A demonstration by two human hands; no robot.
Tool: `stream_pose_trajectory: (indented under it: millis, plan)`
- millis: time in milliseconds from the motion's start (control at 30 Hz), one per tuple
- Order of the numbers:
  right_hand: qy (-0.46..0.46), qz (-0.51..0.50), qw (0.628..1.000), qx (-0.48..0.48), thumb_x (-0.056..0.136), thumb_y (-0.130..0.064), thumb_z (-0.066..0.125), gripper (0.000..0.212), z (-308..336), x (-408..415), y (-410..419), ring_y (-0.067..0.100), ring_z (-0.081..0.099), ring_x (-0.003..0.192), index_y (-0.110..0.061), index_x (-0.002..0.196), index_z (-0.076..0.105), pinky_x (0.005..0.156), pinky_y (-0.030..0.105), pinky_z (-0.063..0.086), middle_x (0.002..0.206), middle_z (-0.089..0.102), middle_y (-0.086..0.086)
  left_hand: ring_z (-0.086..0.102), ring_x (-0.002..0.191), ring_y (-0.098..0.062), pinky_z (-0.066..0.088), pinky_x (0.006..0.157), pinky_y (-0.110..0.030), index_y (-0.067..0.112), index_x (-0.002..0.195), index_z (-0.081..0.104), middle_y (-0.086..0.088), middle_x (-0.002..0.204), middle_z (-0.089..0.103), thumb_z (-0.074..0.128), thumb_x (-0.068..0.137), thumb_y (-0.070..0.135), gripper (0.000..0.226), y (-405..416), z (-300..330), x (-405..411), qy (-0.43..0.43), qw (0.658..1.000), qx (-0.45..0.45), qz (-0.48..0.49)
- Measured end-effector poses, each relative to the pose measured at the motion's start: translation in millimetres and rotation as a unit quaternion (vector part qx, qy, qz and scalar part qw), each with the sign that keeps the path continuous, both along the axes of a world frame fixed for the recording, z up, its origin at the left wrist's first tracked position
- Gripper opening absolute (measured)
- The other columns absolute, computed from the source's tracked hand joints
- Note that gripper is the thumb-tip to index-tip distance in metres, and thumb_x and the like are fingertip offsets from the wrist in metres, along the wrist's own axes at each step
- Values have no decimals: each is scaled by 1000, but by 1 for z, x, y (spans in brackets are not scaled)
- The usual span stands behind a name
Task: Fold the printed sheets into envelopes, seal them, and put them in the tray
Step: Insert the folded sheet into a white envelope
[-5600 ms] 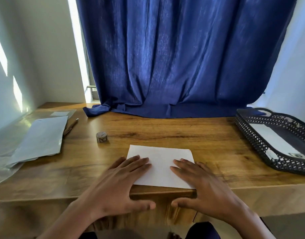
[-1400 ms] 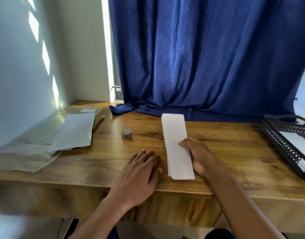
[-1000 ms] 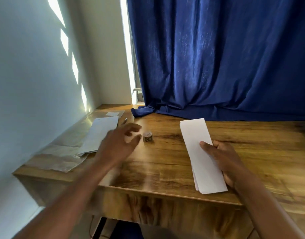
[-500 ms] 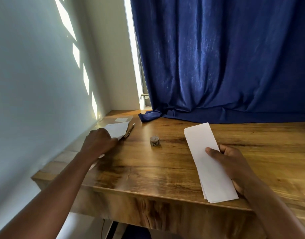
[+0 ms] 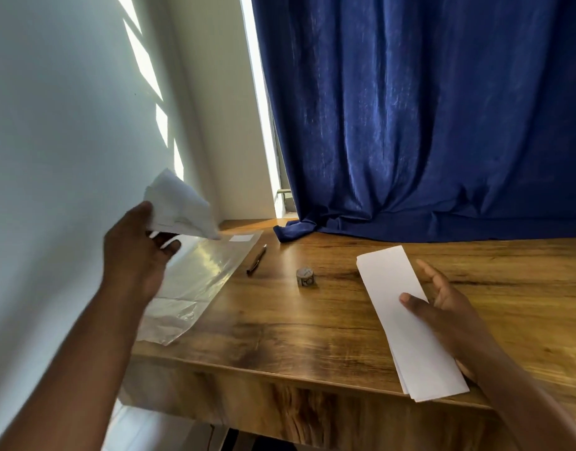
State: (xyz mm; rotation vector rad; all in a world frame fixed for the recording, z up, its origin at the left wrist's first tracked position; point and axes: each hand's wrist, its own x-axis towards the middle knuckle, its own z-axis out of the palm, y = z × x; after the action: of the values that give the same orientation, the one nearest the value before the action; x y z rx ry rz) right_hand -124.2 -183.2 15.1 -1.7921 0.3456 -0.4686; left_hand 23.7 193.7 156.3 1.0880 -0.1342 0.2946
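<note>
A white sheet folded into a long narrow strip (image 5: 407, 320) lies on the wooden desk (image 5: 296, 327) at the right, reaching the front edge. My right hand (image 5: 443, 317) holds its right side, thumb on top of the paper. My left hand (image 5: 140, 252) is raised above the desk's left end and grips a stack of white envelopes (image 5: 179, 206), lifted clear of the desk and tilted. The tray is out of view.
A clear plastic wrapper (image 5: 195, 288) lies on the desk's left end with a small white slip (image 5: 241, 237) at its far corner. A pen (image 5: 256, 264) and a small sticker roll (image 5: 305, 277) sit mid-desk. A blue curtain (image 5: 426, 125) hangs behind; a wall stands close at left.
My left hand reached to the desk's left end, took hold of the envelope stack and lifted it off the plastic wrapper. My right hand stayed on the folded strip.
</note>
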Motion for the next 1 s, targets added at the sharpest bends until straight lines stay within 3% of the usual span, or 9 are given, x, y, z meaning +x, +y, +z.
stream_pose_trajectory:
  millis: [67,167,367,533,700,767,867,900,1000]
  plan:
    - [-36,19,998,-40,99,-31,64,64,2,-3,4,6,58,110,-52,152,33,78,30,51,138,47,-21,74,72,-16,51,55,-22,16,102,64,-1,90,69,60,100,15,4,-25,-10,-30,1,996,-78,-41]
    - [-65,44,996,-43,103,-23,57,41,7,-9,11,-13,56,102,-57,123,65,78,17,44,131,54,-33,77,94,-23,60,65,-27,13,112,65,-7,105,77,66,92,17,19,-67,-39,-79,-4,983,-144,-118]
    - [-14,97,993,60,93,-37,63,22,23,-30,18,8,71,78,-32,102,82,62,19,54,109,75,-11,78,91,-28,61,60,-32,10,118,70,-18,114,76,72,86,16,34,-148,-93,-152,129,951,-168,-224]
    - [89,104,987,81,77,-69,70,53,42,-40,10,20,77,76,-20,91,83,58,24,56,93,80,4,78,88,-28,61,56,-34,11,120,70,-18,112,76,75,78,11,42,-188,-122,-181,236,914,-173,-280]
    - [131,132,974,132,86,-42,79,33,44,-55,-12,32,76,88,-12,100,80,69,35,61,107,77,17,74,69,-30,59,49,-36,4,119,68,-25,96,74,81,76,11,46,-190,-133,-184,249,888,-71,-381]
    - [144,136,971,135,84,-40,81,31,47,-57,-21,31,76,85,-11,96,81,70,35,60,106,77,17,72,73,-34,58,52,-37,0,118,69,-26,100,73,85,77,18,48,-183,-130,-181,252,849,22,-463]
    - [167,120,970,130,79,-42,84,25,53,-57,-28,24,77,76,-17,86,83,62,29,59,100,79,13,74,94,-27,60,76,-32,23,111,77,-11,113,76,83,86,44,33,-171,-118,-177,99,738,280,-606]
    - [173,117,970,125,78,-43,85,25,53,-56,-30,23,77,74,-19,84,83,61,28,59,99,79,12,75,95,-21,60,78,-29,30,112,76,-5,112,77,82,86,49,32,-169,-116,-173,15,728,345,-592]
    - [177,115,969,129,75,-44,86,26,50,-53,-33,23,76,73,-18,80,83,60,28,58,98,79,14,69,102,-11,60,79,-27,45,119,67,15,114,71,78,82,61,42,-173,-109,-152,-235,782,430,-385]
